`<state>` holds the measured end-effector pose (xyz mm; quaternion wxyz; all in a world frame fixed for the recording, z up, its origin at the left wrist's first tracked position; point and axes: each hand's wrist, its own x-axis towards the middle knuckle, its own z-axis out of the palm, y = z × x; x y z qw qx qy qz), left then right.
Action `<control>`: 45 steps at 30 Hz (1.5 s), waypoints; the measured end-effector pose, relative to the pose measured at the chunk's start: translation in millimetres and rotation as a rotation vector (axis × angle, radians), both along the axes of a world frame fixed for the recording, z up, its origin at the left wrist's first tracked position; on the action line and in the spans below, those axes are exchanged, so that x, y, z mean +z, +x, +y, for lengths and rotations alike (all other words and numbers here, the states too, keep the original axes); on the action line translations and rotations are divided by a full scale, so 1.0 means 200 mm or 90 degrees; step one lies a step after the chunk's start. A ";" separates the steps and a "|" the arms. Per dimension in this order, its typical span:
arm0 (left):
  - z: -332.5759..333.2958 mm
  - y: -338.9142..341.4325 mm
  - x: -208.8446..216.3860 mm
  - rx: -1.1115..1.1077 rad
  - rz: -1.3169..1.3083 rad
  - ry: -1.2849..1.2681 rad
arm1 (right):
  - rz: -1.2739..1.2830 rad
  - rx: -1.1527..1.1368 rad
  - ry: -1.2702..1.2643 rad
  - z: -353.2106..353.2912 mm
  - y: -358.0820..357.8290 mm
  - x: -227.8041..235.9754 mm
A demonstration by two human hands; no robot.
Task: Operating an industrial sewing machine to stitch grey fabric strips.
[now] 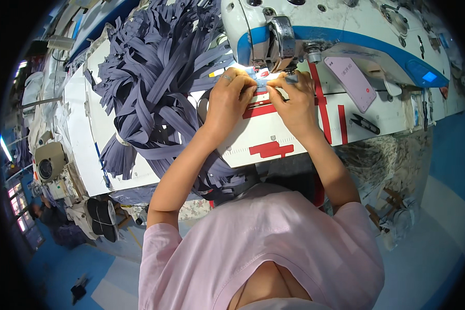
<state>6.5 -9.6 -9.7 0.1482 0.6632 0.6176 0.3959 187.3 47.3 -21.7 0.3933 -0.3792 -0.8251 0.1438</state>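
Right in front of the presser foot (282, 64) of a white and blue sewing machine (335, 40), a short piece of blue-grey fabric strip (262, 84) lies between my hands. My left hand (228, 103) is closed, thumb and fingertips pinching the strip's left end. At its right end, my right hand (296, 106) pinches with thumb and forefinger, its other fingers curled beside the machine's foot. A small grey piece (292, 79) shows by the right fingers; its kind is unclear. The needle point is hidden. A large heap of blue-grey fabric strips (160, 67) lies left of my left hand.
Red tape (271, 150) marks the white table (232, 150). To the right lie a pink phone (350, 82) and black thread snips (365, 124). A white tie (121, 139) binds part of the heap. Strips hang over the table's near edge.
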 end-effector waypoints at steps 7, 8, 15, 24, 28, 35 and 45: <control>0.03 -0.04 -0.01 -0.019 0.008 0.042 | -0.063 0.007 0.007 0.02 -0.03 0.03; 0.04 -0.05 0.00 -0.017 0.014 0.049 | -0.067 0.001 0.052 0.03 -0.03 0.02; 0.10 -0.10 0.00 0.004 0.030 0.041 | -0.059 0.021 0.099 0.11 -0.07 -0.06; 0.13 -0.11 -0.01 0.004 0.070 0.073 | -0.101 -0.005 0.052 0.15 -0.08 -0.14; 0.15 -0.11 -0.02 0.012 0.061 0.075 | -0.179 -0.013 0.101 0.19 -0.08 -0.20; 0.15 -0.13 -0.03 0.006 0.080 0.070 | -0.095 -0.035 -0.005 0.18 -0.11 -0.11; 0.15 -0.15 -0.03 -0.003 0.068 0.064 | -0.169 -0.020 0.017 0.21 -0.10 -0.24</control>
